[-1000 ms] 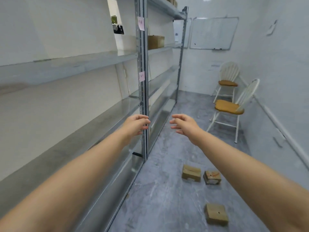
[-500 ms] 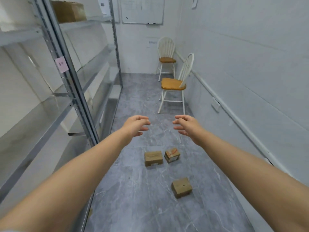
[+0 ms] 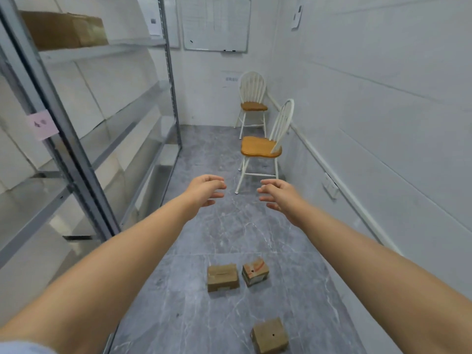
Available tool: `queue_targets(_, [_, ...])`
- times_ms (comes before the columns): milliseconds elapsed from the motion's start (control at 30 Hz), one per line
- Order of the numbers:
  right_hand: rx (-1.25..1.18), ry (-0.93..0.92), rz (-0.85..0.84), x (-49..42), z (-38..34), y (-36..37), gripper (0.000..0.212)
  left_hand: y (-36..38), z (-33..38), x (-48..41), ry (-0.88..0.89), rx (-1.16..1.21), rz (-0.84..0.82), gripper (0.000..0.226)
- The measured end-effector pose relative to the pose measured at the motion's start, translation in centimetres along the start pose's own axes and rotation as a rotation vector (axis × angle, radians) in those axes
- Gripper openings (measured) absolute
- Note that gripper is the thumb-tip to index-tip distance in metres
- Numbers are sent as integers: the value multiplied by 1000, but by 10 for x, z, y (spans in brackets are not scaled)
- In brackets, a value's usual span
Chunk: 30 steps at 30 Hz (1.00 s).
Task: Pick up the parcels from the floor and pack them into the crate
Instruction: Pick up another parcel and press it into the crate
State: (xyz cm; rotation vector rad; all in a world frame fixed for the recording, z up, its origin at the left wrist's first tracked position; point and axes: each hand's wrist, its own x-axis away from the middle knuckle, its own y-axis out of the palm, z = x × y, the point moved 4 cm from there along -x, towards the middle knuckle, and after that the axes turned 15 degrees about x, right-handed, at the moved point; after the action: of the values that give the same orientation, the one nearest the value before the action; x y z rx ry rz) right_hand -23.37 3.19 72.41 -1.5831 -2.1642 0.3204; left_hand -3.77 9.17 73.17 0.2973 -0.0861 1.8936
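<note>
At arm's length over the floor: both your hands are raised in front of you, level with each other and set apart.
Left hand [image 3: 205, 190]: empty, fingers spread and loosely curled, palm turned inward; it grips nothing.
Right hand [image 3: 279, 195]: empty as well, fingers splayed, palm facing the left; it touches nothing.
Gap between hands: clear floor [image 3: 229, 226] shows through it; no parcel sits between your palms.
Parcels: three small cardboard boxes lie on the grey floor, all below your hands and nearer to your body than your fingertips.
Plain parcel [image 3: 223, 277]: flat on its base, long axis running across your view, roughly under the gap between your arms.
Printed parcel [image 3: 255, 274]: just beside the plain one on its right, turned at an angle, not clearly touching it.
Near parcel [image 3: 270, 335]: well apart from the pair, closest to you, right of centre.
Key relation: the pair lies down and back from your hands, so you must lower and draw in, not reach on; the right hand is nearer the printed and near parcels, the left marginally nearer the plain one.
Crate: not in view.
Surroundings: metal shelving [image 3: 76, 159] on your left, two chairs [image 3: 260, 149] ahead by the wall.
Progress, judged: no parcel is lifted yet.
</note>
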Motion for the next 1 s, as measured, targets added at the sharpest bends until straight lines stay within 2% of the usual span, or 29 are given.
queue_targets(133, [33, -4, -41, -42, -1, 9, 29, -4, -6, -43, -31, 41, 27, 19])
queue_targets(300, [57, 51, -59, -107, 7, 28, 29, -19, -18, -112, -85, 4, 33, 21])
queue_targets(667, [130, 198, -91, -314, 30, 106, 36, -56, -50, -328, -233, -17, -24, 16])
queue_targets(800, [166, 307, -186, -372, 88, 146, 36, -73, -121, -392, -356, -18, 41, 14])
queue_targets(1000, [274, 424, -295, -458, 263, 217, 38, -86, -308, -481, -489, -54, 50, 16])
